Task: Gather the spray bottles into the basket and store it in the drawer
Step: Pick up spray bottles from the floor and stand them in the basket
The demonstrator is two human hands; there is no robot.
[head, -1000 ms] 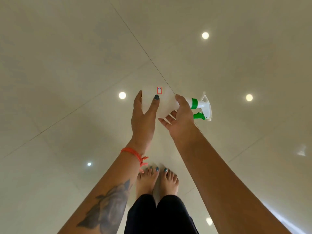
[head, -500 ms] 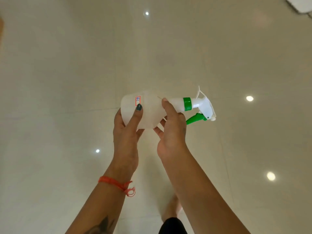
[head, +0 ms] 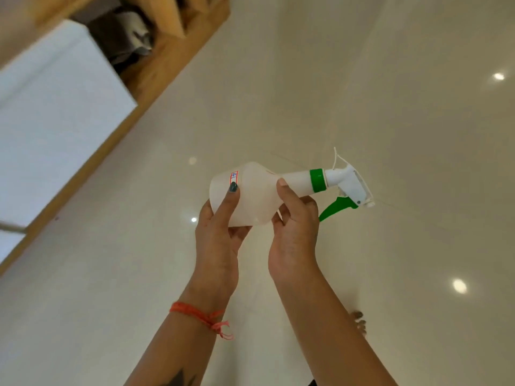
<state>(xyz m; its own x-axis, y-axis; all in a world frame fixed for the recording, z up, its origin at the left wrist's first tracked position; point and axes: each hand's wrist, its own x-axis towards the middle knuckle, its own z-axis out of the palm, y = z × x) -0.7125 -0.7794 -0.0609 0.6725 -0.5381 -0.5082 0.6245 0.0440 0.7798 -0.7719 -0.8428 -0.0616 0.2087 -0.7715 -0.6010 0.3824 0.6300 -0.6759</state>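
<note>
A white translucent spray bottle with a green collar, green trigger and white nozzle lies sideways in the air, nozzle pointing right. My left hand grips its rounded base, one finger laid across a small red-edged label. My right hand holds the shoulder near the neck from below. Both hands are in front of me above the pale tiled floor. No basket is in view.
A wooden cabinet with a white front panel stands at the upper left, with an opening holding dark and brown items. A foot shows at the lower right. Ceiling lights glint off the glossy floor.
The view has swung left and up, bringing the wooden cabinet into sight. Both hands still hold the bottle in the same grip; the feet have slid out of the middle.
</note>
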